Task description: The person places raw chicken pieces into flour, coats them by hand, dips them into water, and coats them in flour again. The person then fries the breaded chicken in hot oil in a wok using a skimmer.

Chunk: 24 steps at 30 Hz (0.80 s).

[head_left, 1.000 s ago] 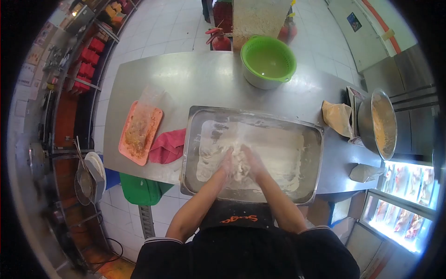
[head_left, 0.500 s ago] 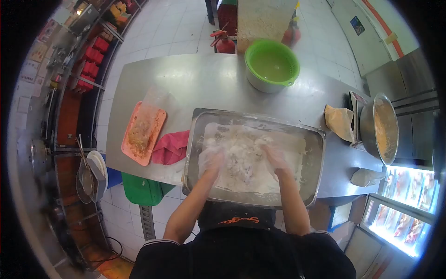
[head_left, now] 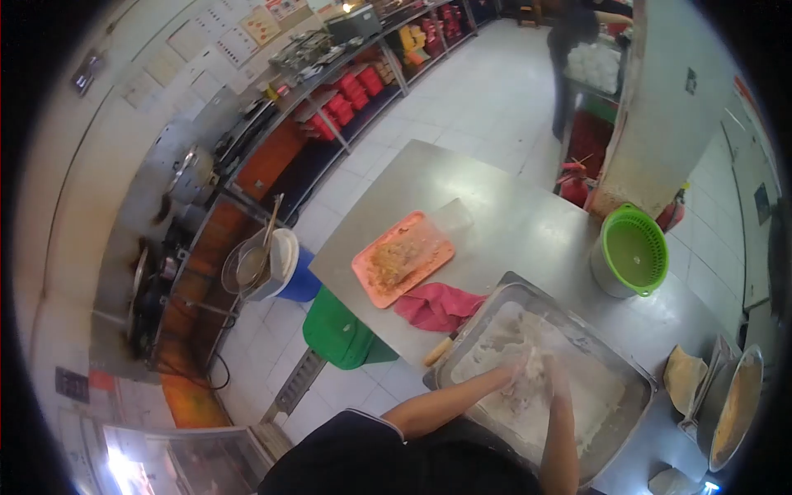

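Note:
A deep metal tray (head_left: 635, 369) holds white flour (head_left: 590, 404) with lumpy, flour-coated pieces (head_left: 516, 398) heaped in it. My left hand (head_left: 518, 367) and my right hand (head_left: 558, 381) are close together over this heap, touching the floured pieces. Both look wrapped in thin clear gloves dusted white. Flour and motion blur hide the fingers, so I cannot make out how far they are closed. What the pieces are under the coating does not show.
Left of the metal tray are a pink cloth (head_left: 441, 306), a wooden handle (head_left: 438, 352) and a pink tray (head_left: 381, 290) with crumbs and clear plastic. A green basket (head_left: 629, 216) sits in a pot behind. A metal bowl (head_left: 737, 408) stands right. A person (head_left: 569, 41) is far back.
My view has swung left, so the tray appears lower right. My hands, apart on either side of the floured heap before, have come together over it.

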Tool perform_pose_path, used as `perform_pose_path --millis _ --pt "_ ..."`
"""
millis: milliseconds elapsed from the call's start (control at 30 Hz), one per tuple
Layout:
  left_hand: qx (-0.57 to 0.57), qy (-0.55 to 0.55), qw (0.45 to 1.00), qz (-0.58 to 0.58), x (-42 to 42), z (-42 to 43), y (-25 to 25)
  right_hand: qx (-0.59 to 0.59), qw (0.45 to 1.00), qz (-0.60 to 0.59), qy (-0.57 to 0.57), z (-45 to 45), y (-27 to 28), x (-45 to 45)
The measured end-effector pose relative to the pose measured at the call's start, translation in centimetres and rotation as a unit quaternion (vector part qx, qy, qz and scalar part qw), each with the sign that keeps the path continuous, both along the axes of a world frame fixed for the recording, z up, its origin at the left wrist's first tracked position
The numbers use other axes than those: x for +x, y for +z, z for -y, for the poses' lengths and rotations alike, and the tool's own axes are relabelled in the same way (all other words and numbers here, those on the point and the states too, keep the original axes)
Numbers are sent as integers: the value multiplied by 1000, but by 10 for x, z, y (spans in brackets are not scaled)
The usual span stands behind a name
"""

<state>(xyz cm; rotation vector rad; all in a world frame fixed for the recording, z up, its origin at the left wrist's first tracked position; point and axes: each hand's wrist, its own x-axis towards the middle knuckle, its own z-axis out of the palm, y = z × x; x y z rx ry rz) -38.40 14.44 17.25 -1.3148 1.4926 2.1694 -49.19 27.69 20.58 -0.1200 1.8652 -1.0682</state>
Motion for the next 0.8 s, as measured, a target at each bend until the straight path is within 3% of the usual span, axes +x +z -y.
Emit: perform_pose_path --millis 67,100,133,167,200,233,267,300,333,367,400,433,500,533,567,600,633,700,733,767,800 --pt "34 -64 992 -105 41 4 -28 42 999 -2 22 -18 1 20" --pt "54 -96 981 -159 57 0 -52 28 997 -27 -71 -32 -13 37" --pt "96 -24 992 -74 71 -11 -104 16 985 -52 -164 -41 -24 49" --pt "138 44 989 12 80 -21 -131 24 985 -49 -165 -38 -31 58" --pt "146 38 988 16 77 -27 -120 -43 956 87 -277 -31 -34 67" --pt "140 73 987 40 63 -32 -81 -105 890 214 -389 -31 -42 73" --pt "129 92 987 33 49 -41 -41 -154 893 266 -329 -29 -78 79" --pt "117 110 987 26 33 -48 9 -128 897 254 -338 -15 -62 86" --pt "170 15 985 -33 27 -48 -11 -101 901 243 -346 2 -42 92" --pt "233 60 970 31 10 -45 29 -98 937 170 -290 -8 -81 92" --pt "69 -54 995 -45 16 -45 -14 -183 904 212 -324 -10 -79 90" --pt "56 -81 984 -146 20 -37 -30 -159 907 214 -327 -11 -66 81" --pt "-33 -74 990 112 -12 -26 71 -141 908 210 -334 -16 -23 55" --pt "-31 -83 990 110 -11 -26 59 -212 885 216 -354 -17 9 49" --pt "-133 -158 970 126 -5 -26 35 -282 857 222 -369 -16 31 46" --pt "-234 -228 935 141 2 -24 16 -282 856 223 -373 -18 43 42" --pt "-234 -232 933 142 14 -20 4 -299 838 250 -382 -24 51 37" --pt "-364 -301 881 30 31 -11 -1 -314 819 275 -395 -38 51 26" --pt "-405 -321 856 -8 33 -6 4 -305 836 256 -378 -47 47 22" --pt "-175 -202 964 -7 26 2 33 -294 853 237 -360 -56 45 19" --pt "67 -66 996 -4 22 11 49 -291 853 238 -363 -65 51 13"
